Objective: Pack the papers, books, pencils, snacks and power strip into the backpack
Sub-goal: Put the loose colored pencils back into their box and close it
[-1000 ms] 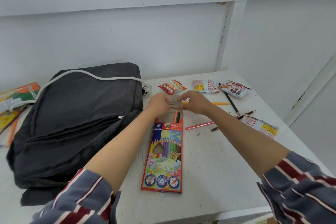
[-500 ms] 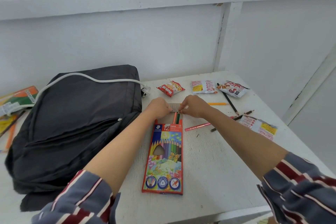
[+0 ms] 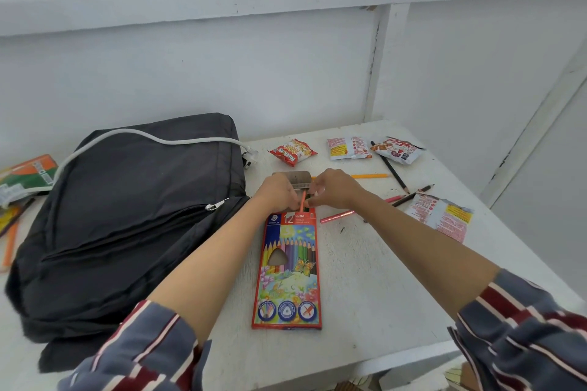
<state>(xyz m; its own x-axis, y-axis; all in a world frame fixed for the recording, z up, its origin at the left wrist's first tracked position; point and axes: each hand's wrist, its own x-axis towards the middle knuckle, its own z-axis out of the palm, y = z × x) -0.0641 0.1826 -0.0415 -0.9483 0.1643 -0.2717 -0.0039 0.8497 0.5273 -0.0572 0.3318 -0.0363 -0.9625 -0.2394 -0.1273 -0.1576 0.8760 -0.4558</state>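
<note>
A white surface (image 3: 365,279) carries a dark backpack (image 3: 133,216) lying flat on its left side, zipped, with a white cable (image 3: 152,136) draped over it. Just right of it lies a pencil box (image 3: 289,270), flap open at the far end. The left hand (image 3: 279,192) and right hand (image 3: 338,189) meet there, fingers curled onto the box mouth around a protruding orange pencil (image 3: 302,201). Snack packets (image 3: 293,152) and loose pencils (image 3: 337,217) lie beyond.
</note>
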